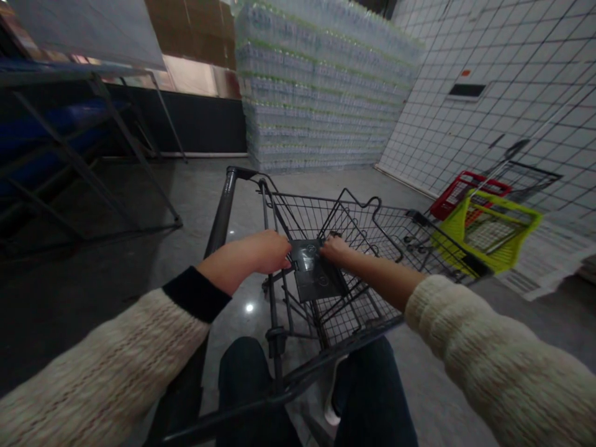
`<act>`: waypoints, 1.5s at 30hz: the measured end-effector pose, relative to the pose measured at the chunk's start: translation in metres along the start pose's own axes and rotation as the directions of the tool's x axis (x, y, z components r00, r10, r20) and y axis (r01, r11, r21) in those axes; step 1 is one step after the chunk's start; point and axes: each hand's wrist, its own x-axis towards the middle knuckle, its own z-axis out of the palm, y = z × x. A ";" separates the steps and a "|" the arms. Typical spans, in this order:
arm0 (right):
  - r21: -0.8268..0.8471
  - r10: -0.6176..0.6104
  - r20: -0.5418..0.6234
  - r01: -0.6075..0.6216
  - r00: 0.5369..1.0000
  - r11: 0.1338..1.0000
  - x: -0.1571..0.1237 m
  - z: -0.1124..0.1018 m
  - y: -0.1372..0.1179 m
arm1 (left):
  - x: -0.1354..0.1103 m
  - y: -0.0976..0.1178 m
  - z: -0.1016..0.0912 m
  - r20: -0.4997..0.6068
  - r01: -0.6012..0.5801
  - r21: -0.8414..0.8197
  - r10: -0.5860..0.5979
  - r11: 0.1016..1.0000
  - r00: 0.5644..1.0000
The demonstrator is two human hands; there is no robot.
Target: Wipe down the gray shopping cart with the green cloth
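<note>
A dark wire shopping cart (298, 205) stands tilted across the view, right in front of my legs. Fixed inside it is a black plastic seat flap (321, 282) with faint round markings. My left hand (274, 251) is closed at the flap's left edge, its fingertips partly hidden behind the knuckles. At the flap's upper right edge, the fingers of my right hand (334, 249) are curled closed on it. The cart's thick handle bar (221, 214) runs to the left of my left wrist.
Wrapped stacks of bottled water (326, 93) rise at the back. A yellow basket (493, 233) and a red basket (465, 189) are on the right, by a white tiled wall (516, 118). On the left stands a metal frame rack (130, 149).
</note>
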 end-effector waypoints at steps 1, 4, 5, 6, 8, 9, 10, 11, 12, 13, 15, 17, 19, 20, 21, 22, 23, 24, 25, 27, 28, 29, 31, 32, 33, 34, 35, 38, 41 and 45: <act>-0.003 0.017 0.003 -0.017 1.000 1.000 -0.004 0.007 -0.011 | -0.001 0.000 0.000 -0.004 -0.002 -0.003 0.002 1.000 1.000; 0.007 0.055 0.006 -0.055 0.998 0.998 -0.017 0.021 -0.035 | -0.003 0.002 -0.003 -0.005 -0.007 -0.022 0.007 1.000 1.000; 0.019 0.052 0.010 -0.052 0.999 0.998 -0.022 0.024 -0.039 | -0.004 0.003 -0.004 -0.001 -0.006 -0.027 0.006 1.000 1.000; 0.035 0.039 0.015 -0.040 0.999 0.999 -0.028 0.025 -0.041 | -0.005 0.004 -0.006 0.003 -0.004 -0.029 0.004 1.000 1.000; 0.063 0.010 0.025 -0.012 1.000 0.998 -0.041 0.024 -0.039 | -0.006 0.006 -0.008 0.015 0.005 -0.024 -0.004 1.000 1.000; 0.079 -0.007 0.034 0.004 0.999 0.997 -0.048 0.023 -0.038 | -0.006 0.006 -0.009 0.019 0.009 -0.017 -0.008 1.000 1.000; 0.107 -0.033 0.050 0.027 0.998 0.994 -0.054 0.021 -0.036 | -0.006 0.007 -0.010 0.024 0.011 -0.010 -0.011 1.000 1.000; 0.157 -0.076 0.067 0.065 0.995 0.985 -0.059 0.019 -0.034 | -0.006 0.008 -0.011 0.029 0.011 -0.001 -0.011 1.000 1.000; 0.234 -0.144 0.075 0.123 0.987 0.964 -0.063 0.017 -0.034 | -0.007 0.008 -0.012 0.033 0.011 0.007 -0.012 1.000 0.999; 0.330 -0.223 0.061 0.191 0.973 0.925 -0.066 0.016 -0.036 | -0.007 0.009 -0.012 0.036 0.011 0.014 -0.012 1.000 0.999; 0.487 -0.335 -0.032 0.308 0.942 0.817 -0.070 0.014 -0.045 | -0.007 0.009 -0.012 0.036 0.014 0.023 -0.015 1.000 0.999; 0.511 -0.323 -0.118 0.337 0.939 0.791 -0.075 0.014 -0.059 | -0.007 0.009 -0.012 0.025 0.015 0.019 -0.016 1.000 1.000; 0.476 -0.270 -0.128 0.298 0.954 0.827 -0.082 0.016 -0.071 | -0.007 0.008 -0.011 0.010 0.013 0.009 -0.013 1.000 1.000; 0.474 -0.265 -0.109 0.285 0.958 0.833 -0.087 0.017 -0.074 | -0.006 0.008 -0.010 0.004 0.014 0.003 -0.014 1.000 1.000; 0.492 -0.279 -0.081 0.282 0.957 0.824 -0.092 0.018 -0.076 | -0.006 0.007 -0.010 -0.001 0.014 -0.003 -0.014 1.000 1.000; 0.526 -0.316 -0.041 0.290 0.948 0.799 -0.096 0.018 -0.075 | -0.006 0.007 -0.009 -0.006 0.013 -0.007 -0.013 1.000 1.000; 0.569 -0.370 0.003 0.303 0.929 0.765 -0.101 0.019 -0.073 | -0.006 0.007 -0.009 -0.010 0.010 -0.009 -0.010 1.000 1.000; 0.611 -0.430 0.046 0.315 0.902 0.726 -0.104 0.020 -0.070 | -0.006 0.006 -0.009 -0.013 0.008 -0.007 -0.008 1.000 1.000; 0.645 -0.475 0.077 0.319 0.877 0.694 -0.107 0.020 -0.066 | -0.005 0.006 -0.009 -0.013 0.007 -0.002 -0.007 1.000 1.000; 0.677 -0.457 0.063 0.298 0.887 0.672 -0.109 0.022 -0.062 | -0.005 0.006 -0.009 -0.011 0.005 0.011 -0.005 1.000 1.000; 0.683 -0.408 0.029 0.280 0.913 0.675 -0.109 0.023 -0.061 | -0.004 0.006 -0.008 -0.008 0.007 0.016 -0.007 1.000 1.000; 0.685 -0.351 -0.008 0.261 0.936 0.680 -0.109 0.024 -0.061 | -0.004 0.006 -0.008 -0.006 0.009 0.017 -0.008 1.000 1.000; 0.693 -0.344 -0.031 0.268 0.939 0.669 -0.105 0.024 -0.061 | -0.004 0.005 -0.007 -0.002 0.011 0.013 -0.011 1.000 1.000; 0.696 -0.408 -0.017 0.304 0.913 0.651 -0.103 0.023 -0.060 | -0.004 0.005 -0.006 -0.001 0.014 0.010 -0.014 1.000 1.000; 0.690 -0.482 -0.002 0.350 0.876 0.634 -0.099 0.021 -0.059 | -0.004 0.005 -0.006 0.002 0.015 0.008 -0.015 1.000 1.000; 0.671 -0.528 0.001 0.391 0.849 0.630 -0.094 0.017 -0.056 | -0.004 0.005 -0.006 0.001 0.015 0.007 -0.015 1.000 1.000; 0.638 -0.533 -0.017 0.420 0.846 0.646 -0.089 0.013 -0.052 | -0.004 0.005 -0.006 -0.002 0.012 0.008 -0.012 1.000 1.000; 0.510 -0.267 -0.160 0.311 0.950 0.802 -0.067 0.004 -0.041 | -0.005 0.006 -0.008 -0.005 0.010 0.019 -0.010 1.000 1.000; 0.449 -0.092 -0.191 0.170 0.977 0.877 -0.044 0.008 -0.037 | -0.006 0.010 -0.011 0.015 0.021 0.033 -0.021 0.999 1.000; 0.454 -0.122 -0.146 0.176 0.982 0.873 -0.011 0.022 -0.034 | -0.005 0.010 -0.010 0.019 0.019 0.063 -0.020 0.998 1.000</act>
